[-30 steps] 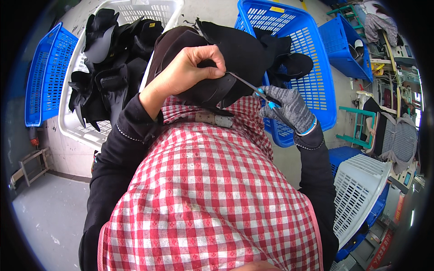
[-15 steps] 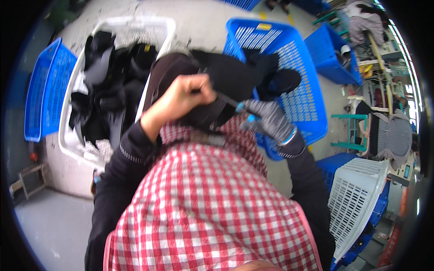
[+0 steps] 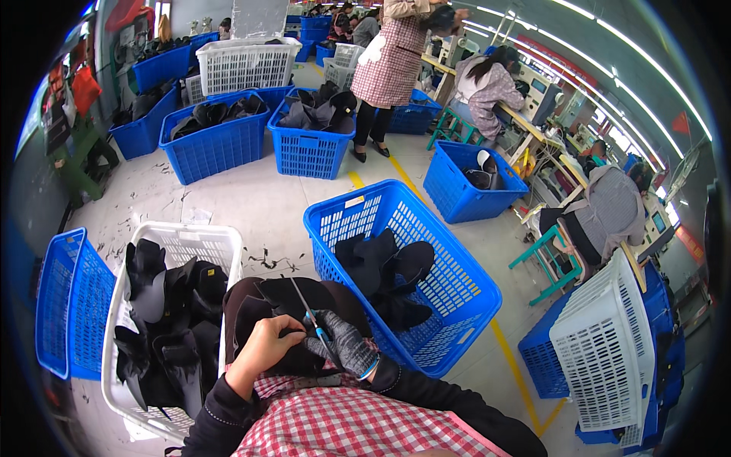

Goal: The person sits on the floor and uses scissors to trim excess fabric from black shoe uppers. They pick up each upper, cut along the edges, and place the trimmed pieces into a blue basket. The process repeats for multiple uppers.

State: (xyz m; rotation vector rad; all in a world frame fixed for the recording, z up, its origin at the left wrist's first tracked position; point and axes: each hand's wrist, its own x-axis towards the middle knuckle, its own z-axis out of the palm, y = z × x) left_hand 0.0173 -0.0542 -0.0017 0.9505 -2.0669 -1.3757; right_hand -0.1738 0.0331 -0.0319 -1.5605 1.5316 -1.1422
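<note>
Across my lap lie black fabric pieces (image 3: 263,293). My right hand (image 3: 346,346), in a grey glove, is closed round a pair of scissors (image 3: 320,333) with light-blue handles. Their blade points up and away from me, over the black pieces. Bare, my left hand (image 3: 266,350) is closed with thumb and fingertips together, just left of the scissors. What it pinches, if anything, is hidden. To the left stands a white basket (image 3: 237,251) piled with black pieces (image 3: 175,343). A blue basket (image 3: 487,293) at the right holds more black pieces (image 3: 388,266).
Farther off stand several blue crates (image 3: 308,152) and another white basket (image 3: 247,68). One person (image 3: 388,61) stands in the aisle; another person (image 3: 491,87) sits at a work table. A tilted white basket (image 3: 598,350) is at the right, an upright blue basket (image 3: 57,305) at the far left.
The view has tipped up, bringing the farther room into sight. The scissors' blade has swung from pointing left to pointing upward; my hands stay close together over my lap.
</note>
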